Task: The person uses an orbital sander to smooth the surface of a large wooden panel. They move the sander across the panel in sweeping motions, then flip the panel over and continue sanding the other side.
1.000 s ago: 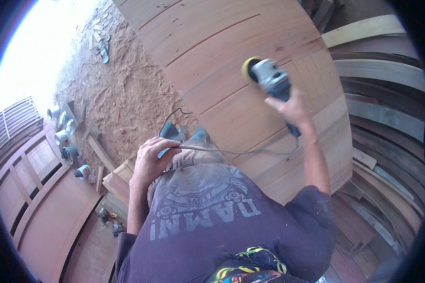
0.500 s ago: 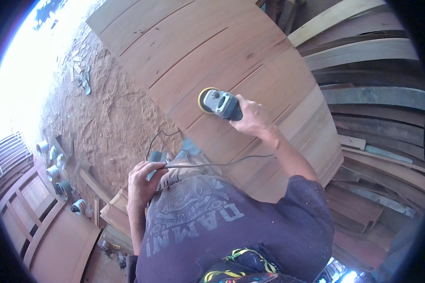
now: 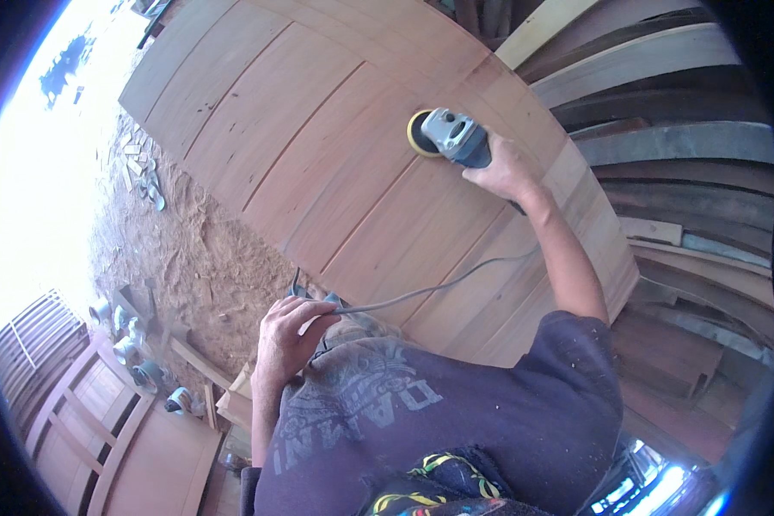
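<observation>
Sander (image 3: 457, 138) in wraparound right grip (image 3: 505, 168), cord (image 3: 439, 291) in pinching left grip (image 3: 291, 328) and over panel (image 3: 314, 155), boards (image 3: 697, 143) at right

The right arm (image 3: 574, 258) extends forward, its right hand (image 3: 506, 172) wrapped in a closed grip. The left forearm (image 3: 267, 413) is lower; the left hand (image 3: 287, 333) forms a pinch, back upward.

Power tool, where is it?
Head view, upper half, right of centre: the power tool is in the right hand, its yellow disc over the grooved wooden panel.
</observation>
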